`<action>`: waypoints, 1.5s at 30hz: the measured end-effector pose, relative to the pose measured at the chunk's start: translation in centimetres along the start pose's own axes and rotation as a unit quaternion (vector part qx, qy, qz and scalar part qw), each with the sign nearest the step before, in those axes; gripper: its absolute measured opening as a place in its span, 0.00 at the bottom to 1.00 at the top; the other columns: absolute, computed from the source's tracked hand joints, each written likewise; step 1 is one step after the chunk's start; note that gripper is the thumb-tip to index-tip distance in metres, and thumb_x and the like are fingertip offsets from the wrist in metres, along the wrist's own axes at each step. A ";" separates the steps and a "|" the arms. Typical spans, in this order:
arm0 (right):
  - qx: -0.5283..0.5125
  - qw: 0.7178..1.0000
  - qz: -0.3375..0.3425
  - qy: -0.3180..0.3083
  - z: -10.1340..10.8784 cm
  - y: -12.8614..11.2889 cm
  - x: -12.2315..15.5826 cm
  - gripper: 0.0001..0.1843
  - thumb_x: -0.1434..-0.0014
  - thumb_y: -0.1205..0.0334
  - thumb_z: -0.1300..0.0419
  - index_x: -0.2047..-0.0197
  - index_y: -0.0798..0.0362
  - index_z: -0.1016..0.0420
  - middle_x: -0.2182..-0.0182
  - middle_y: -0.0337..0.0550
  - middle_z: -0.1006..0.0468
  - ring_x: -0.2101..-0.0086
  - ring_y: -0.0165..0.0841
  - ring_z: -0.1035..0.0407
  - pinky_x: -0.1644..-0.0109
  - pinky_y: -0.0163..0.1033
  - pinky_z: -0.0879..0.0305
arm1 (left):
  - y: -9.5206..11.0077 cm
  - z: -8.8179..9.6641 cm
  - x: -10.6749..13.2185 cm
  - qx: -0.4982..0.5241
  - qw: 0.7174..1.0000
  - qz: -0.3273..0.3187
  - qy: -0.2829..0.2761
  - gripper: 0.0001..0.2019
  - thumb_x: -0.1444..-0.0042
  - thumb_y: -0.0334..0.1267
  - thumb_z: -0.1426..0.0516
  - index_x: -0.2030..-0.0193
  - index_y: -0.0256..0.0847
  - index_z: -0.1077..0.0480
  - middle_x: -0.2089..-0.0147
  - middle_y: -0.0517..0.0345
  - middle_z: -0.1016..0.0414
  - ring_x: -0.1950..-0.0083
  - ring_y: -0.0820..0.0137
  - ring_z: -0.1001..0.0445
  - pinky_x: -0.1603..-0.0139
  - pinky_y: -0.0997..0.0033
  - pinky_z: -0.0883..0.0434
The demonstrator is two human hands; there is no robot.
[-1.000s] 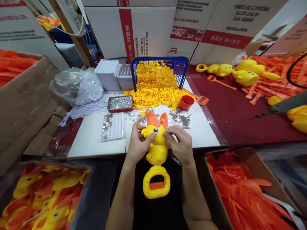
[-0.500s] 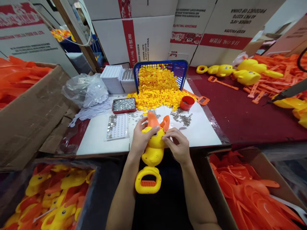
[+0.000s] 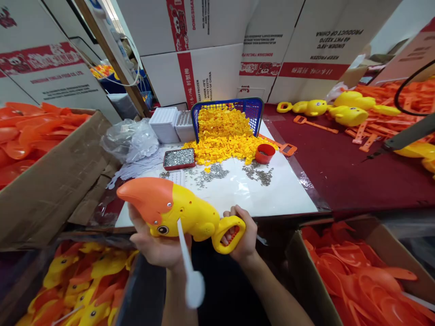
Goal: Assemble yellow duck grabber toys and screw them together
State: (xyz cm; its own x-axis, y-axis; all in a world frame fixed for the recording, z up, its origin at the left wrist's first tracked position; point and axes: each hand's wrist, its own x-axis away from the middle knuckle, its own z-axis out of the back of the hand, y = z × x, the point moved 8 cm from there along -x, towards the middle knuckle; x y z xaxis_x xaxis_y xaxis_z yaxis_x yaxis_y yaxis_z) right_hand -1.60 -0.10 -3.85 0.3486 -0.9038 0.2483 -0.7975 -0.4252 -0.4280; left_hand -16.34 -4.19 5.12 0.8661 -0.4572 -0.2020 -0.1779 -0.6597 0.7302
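Observation:
I hold a yellow duck-shaped toy grabber (image 3: 190, 215) with an orange beak, lying sideways with the beak pointing left. My left hand (image 3: 158, 246) cradles its head from below, fingers wrapped round it. My right hand (image 3: 243, 231) is closed round the yellow loop handle at the toy's right end. A white strip with a round end (image 3: 192, 276) hangs down from the toy's head, near the eye. The toy hovers above the table's front edge, over the box of finished toys.
The white work mat (image 3: 278, 194) carries a blue basket (image 3: 254, 108) spilling small yellow parts, a red tray of screws (image 3: 179, 158), a red cup (image 3: 264, 153) and loose screws. Boxes of orange beak parts (image 3: 356, 276) and yellow toys (image 3: 78, 280) flank me. More toys (image 3: 343, 111) lie far right.
The toy was upright between my hands above the mat; now it lies sideways, swung left and lifted closer. My right hand moved from its head to the loop handle. The view tilted.

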 end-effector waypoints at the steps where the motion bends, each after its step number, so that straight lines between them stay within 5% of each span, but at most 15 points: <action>1: 0.003 1.000 0.000 0.000 0.0 -0.2 -0.1 0.27 0.45 0.51 0.36 0.86 0.53 0.44 0.88 0.32 0.41 0.90 0.23 0.49 0.88 0.31 0.52 | -0.4 0.1 0.0 0.010 0.999 0.034 -0.011 0.26 0.44 0.66 0.44 0.46 0.55 0.25 0.42 0.61 0.21 0.34 0.48 0.29 0.43 0.52 0.23; 7: 0.151 0.988 0.026 0.005 0.3 -2.5 -0.4 0.26 0.43 0.43 0.40 0.82 0.50 0.42 0.87 0.32 0.41 0.88 0.25 0.47 0.86 0.33 0.47 | -2.4 0.3 -0.3 0.023 0.973 0.196 -0.122 0.40 0.57 0.72 0.36 0.41 0.53 0.26 0.44 0.52 0.20 0.35 0.44 0.28 0.41 0.46 0.24; 13: 0.260 0.961 0.095 -0.001 0.6 -4.3 -0.2 0.25 0.39 0.44 0.44 0.81 0.48 0.42 0.87 0.32 0.44 0.88 0.27 0.50 0.87 0.36 0.48 | -2.7 0.1 -0.4 -0.024 0.960 0.220 -0.170 0.47 0.65 0.73 0.33 0.39 0.53 0.27 0.42 0.47 0.21 0.36 0.42 0.28 0.42 0.47 0.25; 17: 0.348 0.912 0.214 0.031 0.5 -7.9 0.5 0.12 0.40 0.53 0.34 0.69 0.51 0.26 0.74 0.37 0.27 0.73 0.30 0.31 0.69 0.34 0.31 | -3.1 1.0 -0.7 -0.052 0.965 0.216 -0.142 0.46 0.67 0.69 0.30 0.39 0.55 0.28 0.44 0.50 0.20 0.38 0.46 0.25 0.45 0.53 0.23; 21: 0.446 0.843 0.292 -0.068 -2.6 -9.6 1.3 0.11 0.39 0.50 0.33 0.60 0.48 0.23 0.56 0.44 0.22 0.54 0.35 0.26 0.49 0.41 0.27 | -4.4 0.3 0.3 -0.051 0.947 0.254 -0.190 0.45 0.64 0.66 0.29 0.38 0.49 0.28 0.45 0.48 0.20 0.41 0.51 0.23 0.44 0.58 0.24; 26: 0.427 0.888 0.105 -0.135 -2.5 -6.8 0.3 0.34 0.52 0.38 0.27 0.48 0.44 0.30 0.43 0.47 0.26 0.45 0.40 0.28 0.41 0.48 0.29 | -6.4 -1.2 3.2 -0.063 0.908 0.338 -0.240 0.43 0.56 0.64 0.31 0.36 0.45 0.31 0.40 0.44 0.24 0.44 0.52 0.21 0.46 0.57 0.23; 29: 0.456 0.880 0.084 -0.103 -1.6 -6.6 0.2 0.41 0.59 0.40 0.23 0.48 0.44 0.35 0.43 0.48 0.27 0.44 0.42 0.28 0.44 0.46 0.28 | -7.1 -1.5 4.2 -0.066 0.900 0.367 -0.227 0.39 0.52 0.63 0.32 0.38 0.43 0.31 0.42 0.44 0.23 0.45 0.52 0.20 0.47 0.57 0.22; 36: 0.406 0.911 0.032 -0.066 -1.3 -5.8 0.0 0.41 0.52 0.51 0.25 0.41 0.43 0.41 0.45 0.47 0.23 0.51 0.40 0.23 0.50 0.45 0.24 | -8.4 -1.8 4.8 -0.063 0.890 0.405 -0.199 0.36 0.51 0.64 0.34 0.44 0.40 0.29 0.52 0.47 0.19 0.44 0.51 0.21 0.47 0.55 0.23; 40: 0.371 0.927 0.007 -0.056 -1.4 -5.2 -0.6 0.36 0.51 0.58 0.27 0.41 0.44 0.36 0.49 0.44 0.20 0.54 0.39 0.22 0.51 0.44 0.23 | -8.7 -1.7 4.6 -0.071 0.889 0.408 -0.196 0.34 0.52 0.64 0.34 0.47 0.41 0.28 0.53 0.48 0.19 0.44 0.51 0.22 0.46 0.57 0.24; 45: 0.328 0.943 0.046 -0.037 -1.5 -5.2 -0.8 0.35 0.55 0.63 0.27 0.45 0.43 0.33 0.55 0.39 0.20 0.56 0.39 0.22 0.55 0.42 0.23 | -8.9 -1.7 4.2 -0.058 0.893 0.400 -0.196 0.34 0.52 0.63 0.33 0.46 0.40 0.28 0.53 0.48 0.18 0.46 0.52 0.20 0.47 0.56 0.24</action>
State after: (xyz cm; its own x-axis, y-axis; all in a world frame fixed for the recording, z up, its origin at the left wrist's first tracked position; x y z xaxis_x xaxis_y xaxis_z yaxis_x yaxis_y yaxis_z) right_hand 1.53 2.94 -0.47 0.3459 -0.9289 0.1321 -0.3592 -0.2611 -0.8960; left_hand -10.31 0.73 -1.09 0.2492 -0.9434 0.2188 -0.5972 0.0281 0.8016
